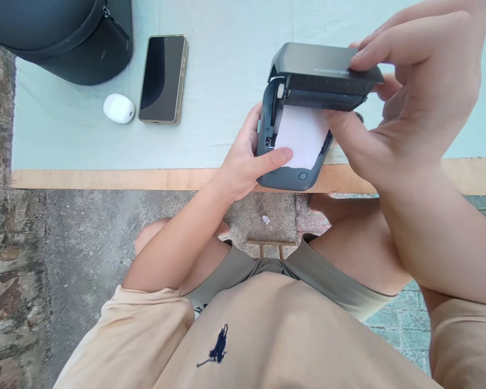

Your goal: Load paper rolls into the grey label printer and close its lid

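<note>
- Portable printer [285,181] at the tabletop [105,178] edge, lid [311,62] open, white paper [303,138] inside.
- Left hand [243,162]: grip closed around the printer's body.
- Right hand [413,102]: grip pinching the lid.

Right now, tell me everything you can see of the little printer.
The printer is a small dark grey box, plastic by its look, with rounded corners, at the table edge. Its lid is hinged open, showing white paper. A power button sits on the front. The left hand grips its side; the right hand pinches the lid.
</note>
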Demonstrator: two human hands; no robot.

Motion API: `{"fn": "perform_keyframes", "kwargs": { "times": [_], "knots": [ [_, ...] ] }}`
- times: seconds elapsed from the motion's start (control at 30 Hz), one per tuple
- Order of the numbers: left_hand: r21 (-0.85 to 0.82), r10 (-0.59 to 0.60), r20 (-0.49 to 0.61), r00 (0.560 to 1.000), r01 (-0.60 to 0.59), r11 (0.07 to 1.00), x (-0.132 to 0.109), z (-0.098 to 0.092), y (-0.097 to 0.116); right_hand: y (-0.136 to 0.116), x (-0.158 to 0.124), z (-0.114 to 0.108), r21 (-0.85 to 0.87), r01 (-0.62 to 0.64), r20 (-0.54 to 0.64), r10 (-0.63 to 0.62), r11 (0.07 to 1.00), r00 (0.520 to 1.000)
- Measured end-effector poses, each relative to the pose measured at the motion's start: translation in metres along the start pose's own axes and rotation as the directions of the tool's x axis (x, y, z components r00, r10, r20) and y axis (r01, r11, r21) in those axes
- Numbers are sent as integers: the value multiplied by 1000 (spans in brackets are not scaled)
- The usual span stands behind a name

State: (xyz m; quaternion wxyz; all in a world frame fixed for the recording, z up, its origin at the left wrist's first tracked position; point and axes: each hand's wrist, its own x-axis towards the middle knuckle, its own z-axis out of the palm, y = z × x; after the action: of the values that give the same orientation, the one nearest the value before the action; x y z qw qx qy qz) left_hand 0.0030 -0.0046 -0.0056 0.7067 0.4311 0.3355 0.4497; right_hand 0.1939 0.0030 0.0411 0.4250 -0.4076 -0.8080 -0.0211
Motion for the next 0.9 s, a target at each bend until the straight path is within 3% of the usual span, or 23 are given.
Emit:
{"fn": "perform_keyframes", "kwargs": {
  "times": [0.2, 0.4, 0.57, 0.7, 0.9],
  "knots": [
    [87, -1, 35, 999, -2, 996, 0, -7, -1, 1, 0, 3, 17, -40, 87, 38, 999, 996],
    [-42, -7, 31, 1000, 8, 999, 2, -2, -1, -6, -2, 5, -33, -54, 150, 58, 998, 987],
    [-66, 7, 2, 1000, -6, 998, 2, 1, -1, -7, -3, 7, -51, -75, 129, 81, 996, 988],
    [-21, 1, 41, 999, 0, 1000, 1, -2, -1, -3, -3, 9, -45, -56, 87, 60, 997, 994],
    [-54, -7, -1, 1000, 7, 999, 1, -2, 0, -7, -3, 9, -50, -95, 135, 101, 994, 986]
  ]
}}
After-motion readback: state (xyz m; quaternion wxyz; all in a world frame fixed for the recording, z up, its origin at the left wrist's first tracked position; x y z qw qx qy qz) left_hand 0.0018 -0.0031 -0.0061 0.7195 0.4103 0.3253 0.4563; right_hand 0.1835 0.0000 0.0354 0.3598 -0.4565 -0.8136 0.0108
